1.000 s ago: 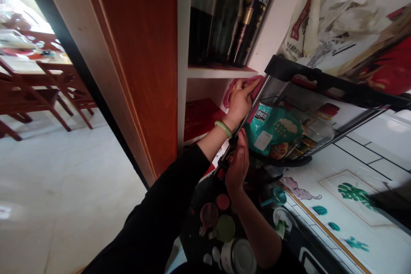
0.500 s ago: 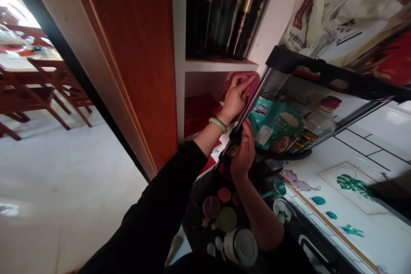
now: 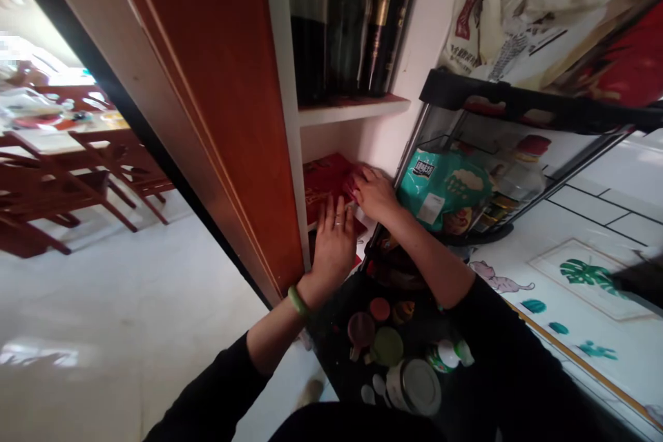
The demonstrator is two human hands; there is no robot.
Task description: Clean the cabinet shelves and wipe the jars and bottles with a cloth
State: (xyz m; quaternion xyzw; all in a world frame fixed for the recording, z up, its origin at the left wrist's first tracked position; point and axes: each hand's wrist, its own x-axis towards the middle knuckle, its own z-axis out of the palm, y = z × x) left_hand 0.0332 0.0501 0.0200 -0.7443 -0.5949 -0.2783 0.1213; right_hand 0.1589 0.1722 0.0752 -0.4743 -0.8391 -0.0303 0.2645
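Right hand [image 3: 377, 195] lay over a pink cloth [image 3: 351, 186]

The cloth showed at the right hand's fingertips, on its left side — the fingers bent over it, though whether they gripped it could not be told. Just below and left, the left hand [image 3: 335, 247] had its fingers straight and slightly parted, with nothing visible in its hold. A red box [image 3: 322, 174] lay beyond its fingertips — a teal packet [image 3: 440, 183] sat just right of the right hand.

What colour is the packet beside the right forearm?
The packet is teal with a pale cloud-like print, best seen in the head view.
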